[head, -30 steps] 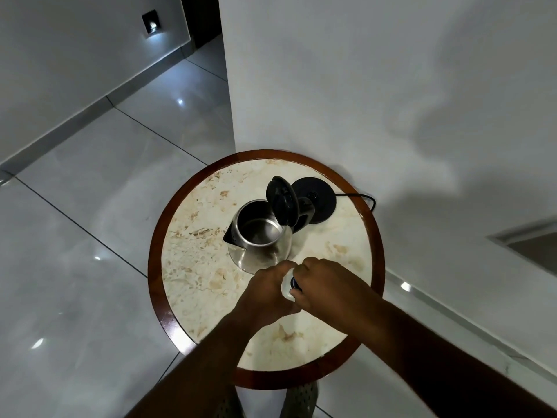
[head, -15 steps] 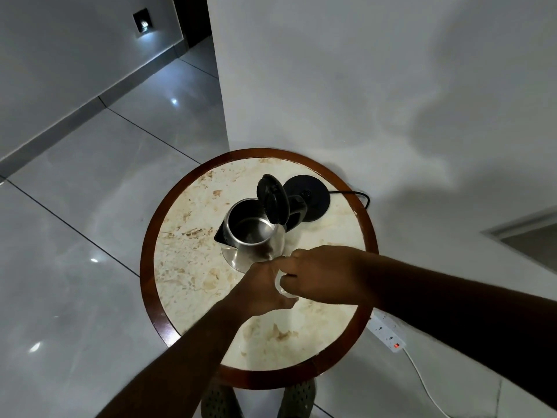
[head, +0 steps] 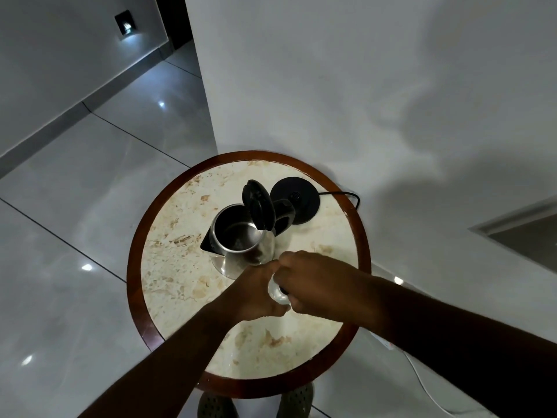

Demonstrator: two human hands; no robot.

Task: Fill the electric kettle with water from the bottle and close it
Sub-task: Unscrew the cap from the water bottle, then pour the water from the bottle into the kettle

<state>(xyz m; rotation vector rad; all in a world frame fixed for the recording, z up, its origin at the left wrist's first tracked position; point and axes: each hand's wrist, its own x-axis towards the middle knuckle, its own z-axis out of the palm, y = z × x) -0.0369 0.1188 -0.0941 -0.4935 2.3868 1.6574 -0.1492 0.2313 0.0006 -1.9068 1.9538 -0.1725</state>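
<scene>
A steel electric kettle (head: 238, 239) stands on the round marble table (head: 180, 267), off its base, with its black lid (head: 258, 208) hinged upright and the inside showing. Just in front of it a clear plastic bottle (head: 275, 292) is almost wholly hidden between my hands. My left hand (head: 256, 292) wraps the bottle's body from the left. My right hand (head: 313, 285) covers its top from the right, fingers closed over the dark cap. Whether the cap is on or off cannot be seen.
The black kettle base (head: 297, 200) sits at the table's back right, its cord (head: 343, 195) running off toward the white wall. A white power strip (head: 388, 342) and cable lie on the tiled floor at the right. My feet show under the table's front edge.
Both hands stay clasped on the bottle in front of the kettle. My right hand and forearm have swung round over the bottle's top. The kettle has not moved.
</scene>
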